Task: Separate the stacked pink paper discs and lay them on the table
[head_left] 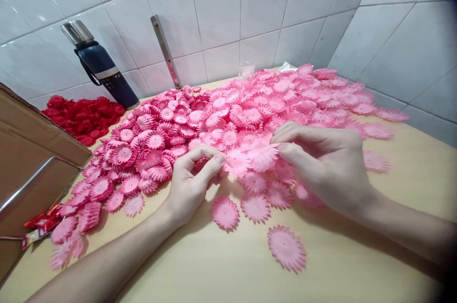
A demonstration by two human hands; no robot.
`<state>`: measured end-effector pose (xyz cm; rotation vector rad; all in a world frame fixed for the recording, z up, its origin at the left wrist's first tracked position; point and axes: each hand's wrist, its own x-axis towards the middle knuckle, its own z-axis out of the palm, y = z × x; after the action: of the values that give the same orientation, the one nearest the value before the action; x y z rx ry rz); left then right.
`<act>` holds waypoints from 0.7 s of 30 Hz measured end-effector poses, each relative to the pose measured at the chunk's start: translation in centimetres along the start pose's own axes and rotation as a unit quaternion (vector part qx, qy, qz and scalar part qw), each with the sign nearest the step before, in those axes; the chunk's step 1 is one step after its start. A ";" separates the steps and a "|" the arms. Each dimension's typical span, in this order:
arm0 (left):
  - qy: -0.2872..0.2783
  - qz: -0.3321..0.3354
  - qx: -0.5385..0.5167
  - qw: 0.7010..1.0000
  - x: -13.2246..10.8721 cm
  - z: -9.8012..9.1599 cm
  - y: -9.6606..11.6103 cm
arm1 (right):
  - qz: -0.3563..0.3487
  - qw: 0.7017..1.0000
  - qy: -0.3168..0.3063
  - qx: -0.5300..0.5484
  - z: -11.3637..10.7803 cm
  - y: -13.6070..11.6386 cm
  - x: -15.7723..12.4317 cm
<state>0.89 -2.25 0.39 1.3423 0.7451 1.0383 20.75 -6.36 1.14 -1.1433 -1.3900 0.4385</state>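
Observation:
My left hand (193,179) pinches the left edge of a light pink artificial flower petal layer (237,162) between thumb and forefinger. My right hand (321,160) pinches the right edge of another pale pink petal layer (263,156). The two layers meet or overlap between my hands; whether they are joined I cannot tell. Below them, several loose pink petal discs (255,207) with notched rims lie flat on the table. Behind both hands spreads a big heap of such discs (228,122), darker pink on the left and paler on the right.
A dark blue flask (103,72) stands by the tiled wall, beside a pile of red petals (85,117). A metal strip (164,48) leans on the wall. At left are a cardboard box (32,165) and red wrappers (43,222). A clear cup (246,69) stands behind the heap.

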 end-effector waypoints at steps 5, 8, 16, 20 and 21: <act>0.101 0.002 -0.075 0.992 0.9 -0.5 -0.1 | 0.048 0.993 0.102 0.039 -0.6 0.7 1.1; 0.100 0.021 -0.016 0.995 1.0 -0.8 -0.2 | 0.067 0.992 0.091 0.047 -0.6 0.6 1.3; -0.081 0.190 0.261 0.943 -0.4 0.3 1.1 | -0.095 0.981 -0.171 -0.006 0.7 -0.8 -0.5; -0.112 0.202 0.269 0.935 -0.2 0.1 1.0 | -0.080 0.977 -0.196 -0.014 0.6 -0.3 -0.3; -0.112 0.206 0.267 0.935 -0.1 0.0 0.9 | -0.064 0.977 -0.205 -0.002 0.5 -0.2 -0.2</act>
<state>0.72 -2.42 1.29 2.1194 0.6042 1.0150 20.14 -6.42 1.11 -0.9927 -1.8129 0.6021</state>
